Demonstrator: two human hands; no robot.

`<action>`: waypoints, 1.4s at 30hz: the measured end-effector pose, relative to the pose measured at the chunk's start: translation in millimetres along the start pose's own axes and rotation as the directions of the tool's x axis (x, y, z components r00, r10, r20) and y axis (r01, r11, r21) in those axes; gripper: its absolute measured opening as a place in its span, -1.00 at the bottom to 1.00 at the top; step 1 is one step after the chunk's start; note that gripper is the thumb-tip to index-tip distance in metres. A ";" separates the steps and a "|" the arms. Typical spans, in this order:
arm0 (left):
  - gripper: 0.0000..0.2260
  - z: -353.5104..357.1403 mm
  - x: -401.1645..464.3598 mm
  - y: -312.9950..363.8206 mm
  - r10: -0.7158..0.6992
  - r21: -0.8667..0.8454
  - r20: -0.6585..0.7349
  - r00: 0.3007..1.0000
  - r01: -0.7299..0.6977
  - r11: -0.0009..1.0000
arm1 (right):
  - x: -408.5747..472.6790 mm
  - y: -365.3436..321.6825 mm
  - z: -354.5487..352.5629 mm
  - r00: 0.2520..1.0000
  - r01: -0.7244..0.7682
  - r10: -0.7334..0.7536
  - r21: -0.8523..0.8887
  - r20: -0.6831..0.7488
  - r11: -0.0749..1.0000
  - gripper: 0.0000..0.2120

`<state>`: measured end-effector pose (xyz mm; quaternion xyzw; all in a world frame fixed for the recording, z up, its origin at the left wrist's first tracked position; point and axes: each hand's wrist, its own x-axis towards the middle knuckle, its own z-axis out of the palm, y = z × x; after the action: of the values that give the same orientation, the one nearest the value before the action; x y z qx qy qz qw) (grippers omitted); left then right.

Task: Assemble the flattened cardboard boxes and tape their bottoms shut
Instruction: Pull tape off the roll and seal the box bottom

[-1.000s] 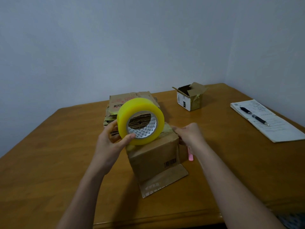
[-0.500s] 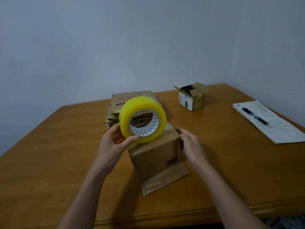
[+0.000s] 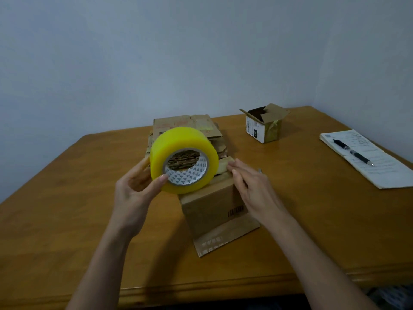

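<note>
A small brown cardboard box (image 3: 214, 204) stands upside down on the wooden table (image 3: 67, 209), one flap lying flat toward me. My left hand (image 3: 136, 186) grips a big yellow tape roll (image 3: 183, 159) above the box's left top corner. My right hand (image 3: 248, 186) rests with straight fingers on the box's top right edge, over the closed flaps. Behind the roll lies a stack of flattened cardboard boxes (image 3: 196, 128), partly hidden by the roll.
An assembled small box (image 3: 266, 126) with open top flaps stands at the back right. A paper pad (image 3: 371, 159) with a black pen (image 3: 353, 152) lies at the far right. A wall corner backs the table.
My right hand has come from the box's far right side up onto its top edge. The tape roll stays held over the box, and the pink object beside the box is now out of sight.
</note>
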<state>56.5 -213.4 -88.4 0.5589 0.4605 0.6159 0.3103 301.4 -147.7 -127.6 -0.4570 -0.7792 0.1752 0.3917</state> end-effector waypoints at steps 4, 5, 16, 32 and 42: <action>-0.54 -4.1 0.2 5.5 -0.009 0.061 0.053 0.999 0.006 0.998 | 12.0 -15.6 2.7 1.000 0.018 -0.018 -0.199 0.004 0.980 -0.66; -0.55 -3.9 0.5 6.9 -0.016 0.064 0.064 0.998 0.012 0.998 | 11.0 -20.0 3.7 1.000 0.014 -0.013 -0.216 0.005 0.976 -0.65; -0.59 -32.3 -11.5 18.2 0.002 0.067 -0.035 0.999 0.000 0.998 | 2.2 -31.3 12.4 0.999 0.053 -0.052 -0.167 0.009 0.985 -0.54; -0.66 -38.7 -24.1 44.6 0.019 0.207 0.004 1.000 -0.020 0.978 | 0.7 -48.7 19.1 0.991 0.112 -0.092 -0.237 0.093 0.965 -0.48; -0.57 -61.4 -54.0 47.9 -0.010 0.293 -0.113 0.993 0.043 0.955 | 7.4 -46.7 22.1 0.976 0.144 -0.103 -0.211 0.191 0.967 -0.38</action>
<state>12.9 -293.7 -63.4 0.5577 0.5709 0.5663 0.2057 255.5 -163.9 -108.7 -0.4310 -0.8528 0.1018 0.2766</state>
